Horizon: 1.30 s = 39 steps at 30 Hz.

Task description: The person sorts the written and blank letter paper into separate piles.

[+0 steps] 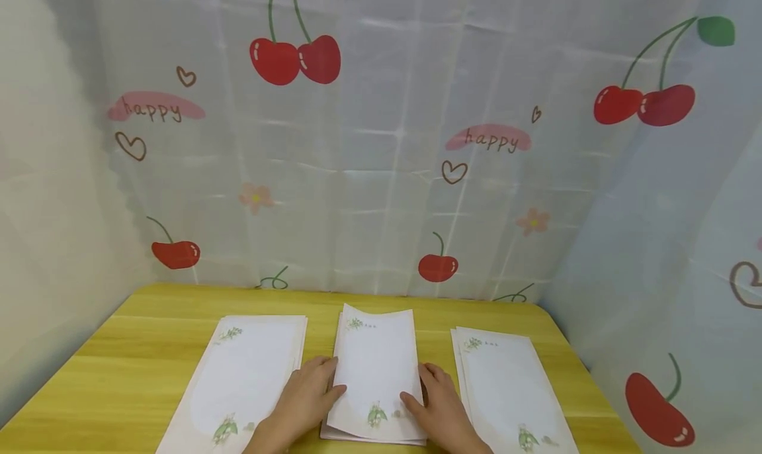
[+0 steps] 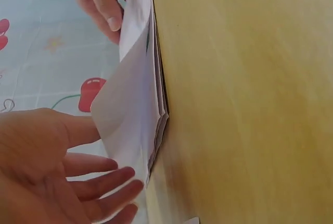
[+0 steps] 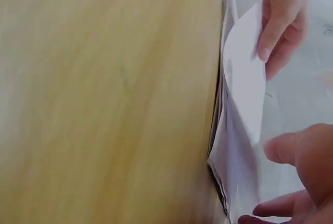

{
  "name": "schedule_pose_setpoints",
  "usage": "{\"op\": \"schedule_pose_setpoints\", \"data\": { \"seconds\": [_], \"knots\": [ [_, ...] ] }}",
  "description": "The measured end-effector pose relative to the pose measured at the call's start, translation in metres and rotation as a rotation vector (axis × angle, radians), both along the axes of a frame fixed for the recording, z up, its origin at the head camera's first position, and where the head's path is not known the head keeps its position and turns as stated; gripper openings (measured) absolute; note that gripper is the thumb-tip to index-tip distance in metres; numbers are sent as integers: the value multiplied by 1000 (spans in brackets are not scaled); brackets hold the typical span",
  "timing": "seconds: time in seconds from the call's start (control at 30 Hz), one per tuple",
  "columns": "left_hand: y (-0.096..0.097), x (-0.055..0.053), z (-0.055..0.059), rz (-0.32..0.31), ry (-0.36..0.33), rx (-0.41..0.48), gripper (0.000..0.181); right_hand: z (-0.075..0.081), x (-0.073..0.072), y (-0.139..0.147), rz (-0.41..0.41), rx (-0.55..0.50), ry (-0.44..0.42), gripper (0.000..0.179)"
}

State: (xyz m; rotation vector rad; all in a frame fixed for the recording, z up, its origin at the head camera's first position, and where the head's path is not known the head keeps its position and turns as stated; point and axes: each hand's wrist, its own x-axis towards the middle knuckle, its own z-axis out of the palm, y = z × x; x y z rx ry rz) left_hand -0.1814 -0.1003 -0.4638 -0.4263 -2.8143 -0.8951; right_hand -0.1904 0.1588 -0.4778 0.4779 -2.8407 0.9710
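A printed sheet of paper (image 1: 375,368) with green plant drawings lies over the middle stack, bowed so its side edges rise off the sheets below. My left hand (image 1: 306,391) holds its left edge, the thumb over the print and the fingers at the side. In the left wrist view its fingers (image 2: 104,187) are nearly straight by the lifted corner, and the sheet hides the thumb tip. On the opposite edge my right hand (image 1: 437,401) holds the sheet with thumb above and fingers alongside. The right wrist view shows that hand blurred beside the raised paper (image 3: 242,146).
Two more stacks of the same printed paper flank the middle one, the left stack (image 1: 250,368) and the right stack (image 1: 506,381). All lie on a yellow wood-grain table (image 1: 107,361). A cherry-patterned curtain (image 1: 381,143) hangs behind the table and along its right side.
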Motion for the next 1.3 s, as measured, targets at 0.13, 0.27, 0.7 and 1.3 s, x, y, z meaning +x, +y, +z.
{"op": "schedule_pose_setpoints", "data": {
  "seconds": [0.13,0.27,0.7,1.3],
  "knots": [
    [-1,-1,1,-26,-37,156,46,1,0,1,11,-201,-44,57],
    [3,-3,2,-73,-82,339,48,2,-2,5,-23,-394,-109,50],
    [84,-27,13,-209,-139,506,51,24,-4,83,-327,-366,-128,48],
    [201,-37,12,-396,-152,496,21,30,11,192,-551,-220,-244,51]
  ]
}}
